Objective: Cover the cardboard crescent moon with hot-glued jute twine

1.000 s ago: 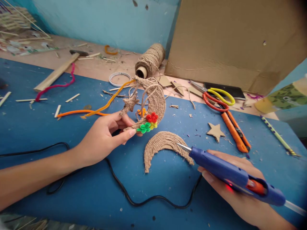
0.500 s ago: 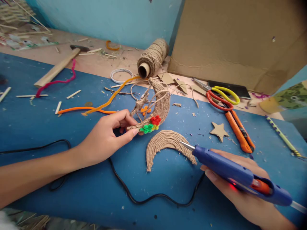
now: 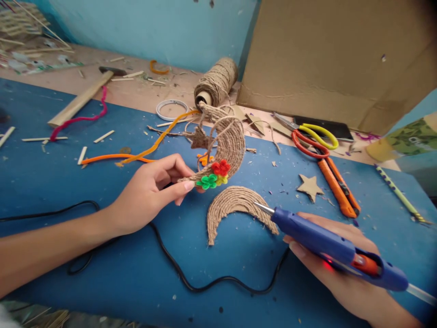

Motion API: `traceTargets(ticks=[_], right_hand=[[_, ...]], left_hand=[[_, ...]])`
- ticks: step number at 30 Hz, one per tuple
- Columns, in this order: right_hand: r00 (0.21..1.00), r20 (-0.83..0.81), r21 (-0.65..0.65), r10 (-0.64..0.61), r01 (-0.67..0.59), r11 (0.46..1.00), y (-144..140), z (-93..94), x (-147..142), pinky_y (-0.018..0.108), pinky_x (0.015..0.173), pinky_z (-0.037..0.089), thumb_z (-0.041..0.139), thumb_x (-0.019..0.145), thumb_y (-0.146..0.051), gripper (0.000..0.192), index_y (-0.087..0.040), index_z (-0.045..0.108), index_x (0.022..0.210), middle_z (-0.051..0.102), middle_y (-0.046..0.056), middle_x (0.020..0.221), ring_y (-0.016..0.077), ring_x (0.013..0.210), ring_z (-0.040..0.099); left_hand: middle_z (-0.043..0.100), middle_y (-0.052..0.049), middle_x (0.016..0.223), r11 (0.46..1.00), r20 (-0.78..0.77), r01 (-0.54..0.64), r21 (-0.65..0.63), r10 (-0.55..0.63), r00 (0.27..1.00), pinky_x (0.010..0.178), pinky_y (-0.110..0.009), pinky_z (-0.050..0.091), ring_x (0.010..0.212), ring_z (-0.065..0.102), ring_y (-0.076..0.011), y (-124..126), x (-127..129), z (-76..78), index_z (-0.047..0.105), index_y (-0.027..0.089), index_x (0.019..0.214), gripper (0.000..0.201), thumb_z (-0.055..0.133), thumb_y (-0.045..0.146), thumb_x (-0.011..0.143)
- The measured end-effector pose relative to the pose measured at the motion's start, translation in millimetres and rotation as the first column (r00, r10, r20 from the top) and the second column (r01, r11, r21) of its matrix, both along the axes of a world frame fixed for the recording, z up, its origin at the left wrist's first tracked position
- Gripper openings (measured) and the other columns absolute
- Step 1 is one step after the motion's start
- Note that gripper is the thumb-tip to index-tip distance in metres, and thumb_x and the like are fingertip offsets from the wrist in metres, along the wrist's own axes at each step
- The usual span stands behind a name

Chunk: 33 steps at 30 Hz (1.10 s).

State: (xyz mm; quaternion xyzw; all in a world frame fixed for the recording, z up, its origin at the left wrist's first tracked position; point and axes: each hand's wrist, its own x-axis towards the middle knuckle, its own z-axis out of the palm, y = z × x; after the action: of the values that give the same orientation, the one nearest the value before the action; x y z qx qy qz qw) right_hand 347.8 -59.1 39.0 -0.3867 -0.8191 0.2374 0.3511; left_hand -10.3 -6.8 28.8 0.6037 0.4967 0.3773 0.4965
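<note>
My left hand (image 3: 150, 191) pinches the lower tip of a twine-wrapped crescent (image 3: 229, 145), lifted above the blue mat and decorated with red, green and yellow pipe-cleaner flowers (image 3: 214, 176) and a hanging twine star (image 3: 199, 138). My right hand (image 3: 341, 269) grips a blue glue gun (image 3: 332, 251) with an orange trigger and a red light; its metal nozzle points left at the right end of a second twine-wrapped crescent (image 3: 235, 206) lying flat on the mat.
A black cord (image 3: 177, 273) snakes across the blue mat (image 3: 102, 182). Behind lie a twine spool (image 3: 215, 83), orange pipe cleaners (image 3: 136, 155), a white ring (image 3: 171, 109), scissors (image 3: 312, 136), an orange cutter (image 3: 336, 187), a cardboard star (image 3: 309, 187), a hammer (image 3: 82, 98) and a cardboard sheet (image 3: 324, 59).
The decorated crescent in my left hand has tilted and risen slightly, its star swinging. The glue gun has stayed near the flat crescent's right end.
</note>
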Motion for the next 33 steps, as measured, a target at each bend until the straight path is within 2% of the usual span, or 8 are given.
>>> traceTargets(ticks=[11,19,26,30,33], right_hand=[[1.0,0.0,0.008,0.028,-0.028,1.0,1.8,-2.6,0.5,0.03,0.056,0.055,0.071,0.097,0.003,0.036,-0.03,0.057,0.094,0.066,-0.008,0.07,0.0156,0.052,0.063],[0.999,0.025,0.045,0.049,-0.05,0.998,-0.1,-11.2,5.8,0.034,0.057,0.06,0.077,0.098,0.0,0.034,-0.032,0.067,0.1,0.076,-0.006,0.075,0.0203,0.055,0.073],[0.999,-0.004,0.029,0.037,-0.037,0.999,0.5,-8.4,0.9,0.031,0.054,0.055,0.076,0.101,-0.003,0.03,-0.03,0.066,0.093,0.071,-0.006,0.072,0.0175,0.051,0.066],[0.999,-0.043,0.044,0.022,-0.02,0.999,-1.1,-12.4,1.9,0.031,0.058,0.058,0.078,0.099,-0.001,0.033,-0.031,0.066,0.094,0.073,-0.006,0.073,0.0185,0.056,0.071],[0.999,-0.05,0.046,0.001,0.001,0.999,-1.7,-17.3,2.6,0.03,0.06,0.057,0.079,0.101,-0.001,0.033,-0.029,0.065,0.092,0.073,-0.006,0.075,0.0177,0.06,0.072]], left_hand=[[0.08,-0.001,0.087,1.0,-0.05,0.008,0.002,-0.008,0.999,0.063,-0.025,0.056,0.06,0.065,-0.0111,-1.1,-2.3,-2.1,0.066,0.022,0.088,0.028,0.087,0.039,0.097],[0.084,-0.003,0.092,1.0,-0.058,0.019,-0.001,-0.019,0.998,0.062,-0.025,0.056,0.06,0.064,-0.0111,-0.3,-2.4,-7.1,0.066,0.022,0.089,0.029,0.088,0.04,0.097],[0.085,-0.003,0.088,1.0,-0.061,0.009,-0.011,-0.01,0.998,0.061,-0.026,0.056,0.059,0.064,-0.0115,0.3,0.8,-4.9,0.065,0.022,0.087,0.031,0.09,0.04,0.094],[0.078,0.004,0.073,0.994,-0.018,-0.094,0.055,0.096,0.995,0.063,-0.027,0.053,0.058,0.063,-0.0106,9.4,-3.9,2.7,0.067,0.022,0.089,0.027,0.091,0.036,0.092],[0.075,0.008,0.071,0.97,0.012,-0.214,0.112,0.214,0.977,0.072,-0.026,0.053,0.065,0.066,-0.0086,31.7,-14.2,20.1,0.066,0.02,0.089,0.023,0.087,0.029,0.091]])
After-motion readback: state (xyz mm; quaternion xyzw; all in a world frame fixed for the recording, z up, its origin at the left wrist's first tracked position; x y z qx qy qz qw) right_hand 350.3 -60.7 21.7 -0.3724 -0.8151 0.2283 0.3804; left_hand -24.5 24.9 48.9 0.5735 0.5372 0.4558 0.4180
